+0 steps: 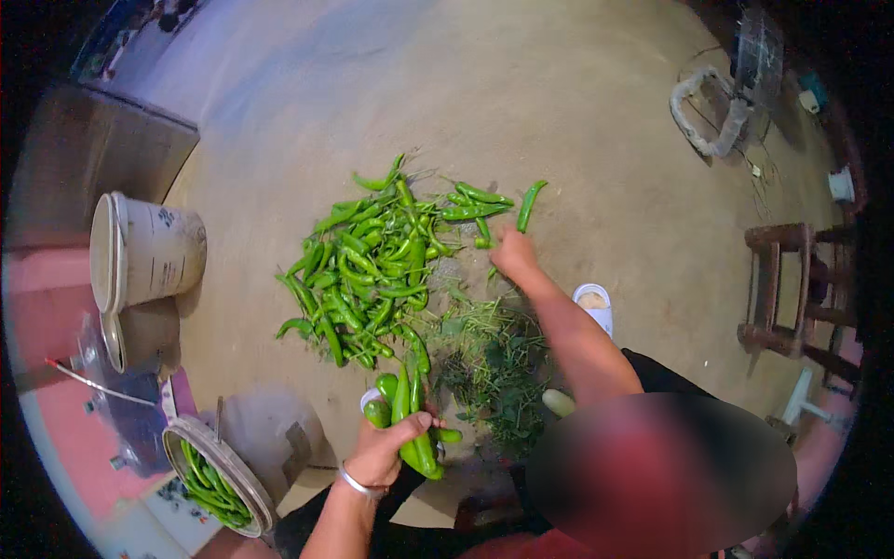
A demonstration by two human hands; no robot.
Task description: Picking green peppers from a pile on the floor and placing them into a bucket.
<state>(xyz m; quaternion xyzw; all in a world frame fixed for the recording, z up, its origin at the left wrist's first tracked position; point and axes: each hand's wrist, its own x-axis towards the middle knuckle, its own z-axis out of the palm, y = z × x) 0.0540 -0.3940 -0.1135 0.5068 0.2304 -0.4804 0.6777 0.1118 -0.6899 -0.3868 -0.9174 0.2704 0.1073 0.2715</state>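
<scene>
My left hand (387,447), with a metal bangle at its wrist, is closed around several green chili peppers (417,437) near my knees. A large heap of green chili peppers (370,272) lies on the floor in front of me. To its right, my right hand (513,251) reaches down at the floor beside a few loose peppers (478,202); it is blurred, and its fingers' grip cannot be made out. One long pepper (532,206) extends just above it. Nearer me lies a pile of stems and leaves (496,363).
A bucket holding green peppers (213,485) stands at lower left. White plastic buckets (157,251) are farther up that side. On the right are a wooden stool (779,290) and a wrapped ring-shaped thing (709,112). A pale oblong vegetable (559,402) lies by the leaves.
</scene>
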